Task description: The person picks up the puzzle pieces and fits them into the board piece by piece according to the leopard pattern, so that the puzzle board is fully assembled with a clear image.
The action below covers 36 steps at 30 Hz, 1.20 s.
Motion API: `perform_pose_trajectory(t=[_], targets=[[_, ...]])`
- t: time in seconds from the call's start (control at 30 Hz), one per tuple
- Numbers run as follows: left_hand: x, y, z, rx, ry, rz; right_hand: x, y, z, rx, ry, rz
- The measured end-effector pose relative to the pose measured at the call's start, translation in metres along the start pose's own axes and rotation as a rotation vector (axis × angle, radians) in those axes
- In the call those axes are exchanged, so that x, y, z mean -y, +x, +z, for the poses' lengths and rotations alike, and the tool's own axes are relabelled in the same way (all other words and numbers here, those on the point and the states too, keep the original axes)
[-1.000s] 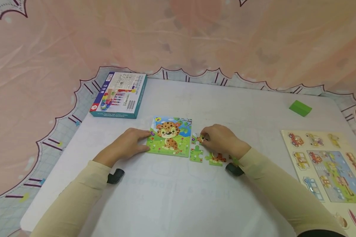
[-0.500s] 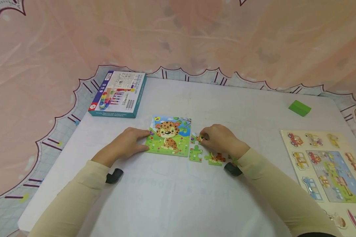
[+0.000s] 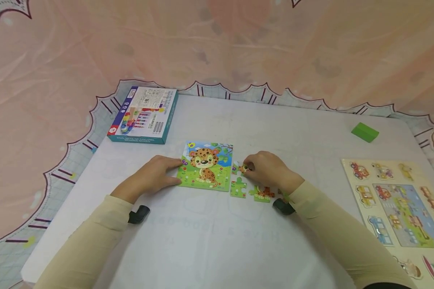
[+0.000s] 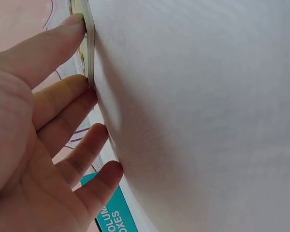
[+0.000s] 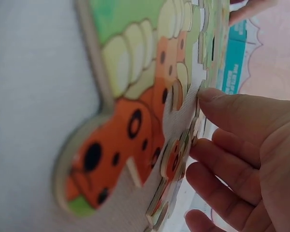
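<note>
A leopard picture board lies flat on the white table. My left hand touches its left edge with thumb and forefinger spread apart. In the left wrist view the board's edge shows at the fingertips of the left hand. Just right of the board, my right hand pinches a leopard-face puzzle piece, partly hidden by the fingers. Below it lie a green puzzle piece and a leopard-body piece. The right wrist view shows the body piece large, left of the right hand.
A boxed toy set lies at the back left. A green block is at the back right. On the right stands out a peg puzzle board with vehicles. A patterned curtain hangs behind the table.
Both hands keep nearly the same place on the board and the puzzle piece. The view has shifted very slightly.
</note>
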State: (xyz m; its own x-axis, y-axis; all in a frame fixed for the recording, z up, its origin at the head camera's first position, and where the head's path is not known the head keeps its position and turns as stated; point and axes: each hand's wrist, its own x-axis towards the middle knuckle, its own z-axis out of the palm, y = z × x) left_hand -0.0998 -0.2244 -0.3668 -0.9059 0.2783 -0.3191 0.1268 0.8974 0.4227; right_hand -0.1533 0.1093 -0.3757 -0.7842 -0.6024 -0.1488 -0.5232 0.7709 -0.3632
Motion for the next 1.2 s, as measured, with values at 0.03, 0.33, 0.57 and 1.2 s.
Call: perform_pose_trajectory(t=[0.03,0.33,0.57,1.2], targets=[[0.0,0.0,0.0,0.0,0.001,0.0,0.0,0.0,0.0,-0.002,0.003,0.001],[0.002,0.001,0.003,-0.002,-0.007,0.011,0.001,-0.001,0.0,0.0,0.004,0.016],[0.001,0.002,0.002,-0.011,-0.003,0.011,0.001,-0.003,-0.003,-0.005,0.008,0.039],[0.0,0.001,0.001,-0.002,-0.007,0.007,0.011,0.002,-0.007,-0.009,-0.018,-0.034]])
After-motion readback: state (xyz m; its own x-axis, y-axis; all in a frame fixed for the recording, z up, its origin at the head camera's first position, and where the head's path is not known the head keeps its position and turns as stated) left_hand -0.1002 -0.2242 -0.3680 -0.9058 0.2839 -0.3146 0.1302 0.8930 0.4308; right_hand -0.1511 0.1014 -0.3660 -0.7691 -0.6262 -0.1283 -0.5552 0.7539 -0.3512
